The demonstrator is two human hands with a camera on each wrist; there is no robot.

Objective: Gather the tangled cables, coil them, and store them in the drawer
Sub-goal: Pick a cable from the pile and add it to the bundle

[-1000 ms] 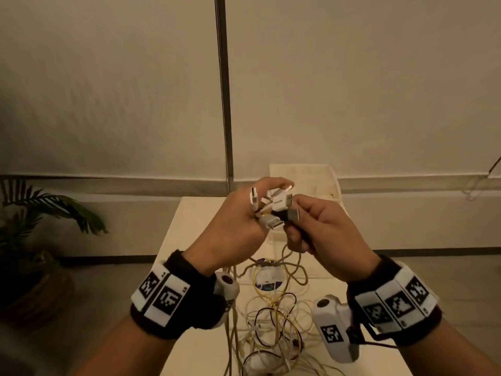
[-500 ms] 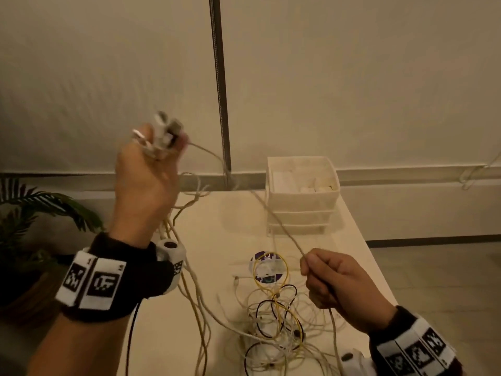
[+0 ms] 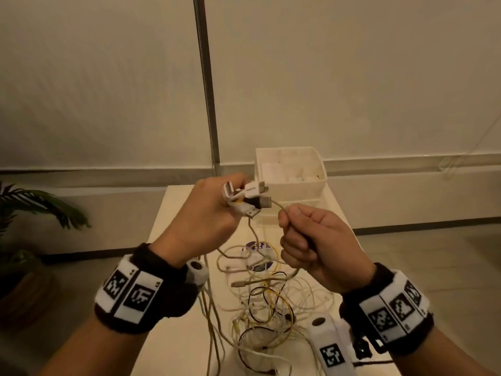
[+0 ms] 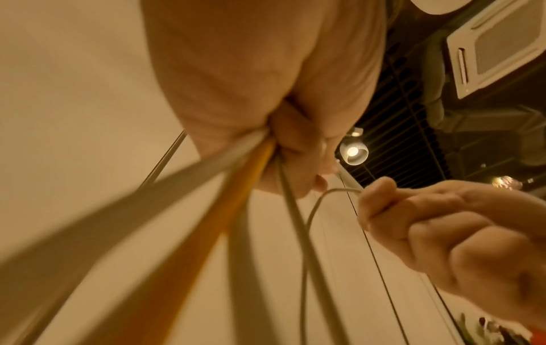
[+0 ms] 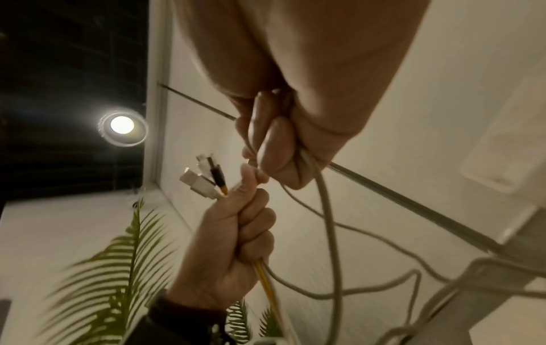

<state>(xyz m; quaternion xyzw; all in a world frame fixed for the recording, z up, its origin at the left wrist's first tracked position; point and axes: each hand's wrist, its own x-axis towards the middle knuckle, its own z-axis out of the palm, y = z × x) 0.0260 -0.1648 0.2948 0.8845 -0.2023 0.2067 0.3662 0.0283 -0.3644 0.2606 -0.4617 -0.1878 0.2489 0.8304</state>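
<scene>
My left hand (image 3: 208, 213) is raised over the table and grips a bunch of cable ends, their white and black plugs (image 3: 248, 198) sticking out past the fingers. In the right wrist view the same left hand (image 5: 233, 235) holds white and yellow cables in a fist. My right hand (image 3: 314, 240) sits close to its right and pinches one pale cable (image 3: 279, 207) just below the plugs; that cable (image 5: 325, 210) runs down through its fingers. A tangle of white, yellow and black cables (image 3: 265, 302) lies on the white table (image 3: 173, 321) below. The white drawer unit (image 3: 291, 172) stands at the far end.
A purple and white round thing (image 3: 257, 253) lies under the cables. A potted palm (image 3: 32, 207) stands on the floor at the left. The table's right edge drops to the floor (image 3: 433, 253). A wall with a thin vertical metal strip (image 3: 206, 85) rises behind.
My left hand, lifted high to the left half a second ago, has come back down to the middle with the plugs. My right hand has risen to meet it, sliding up along the pale cable.
</scene>
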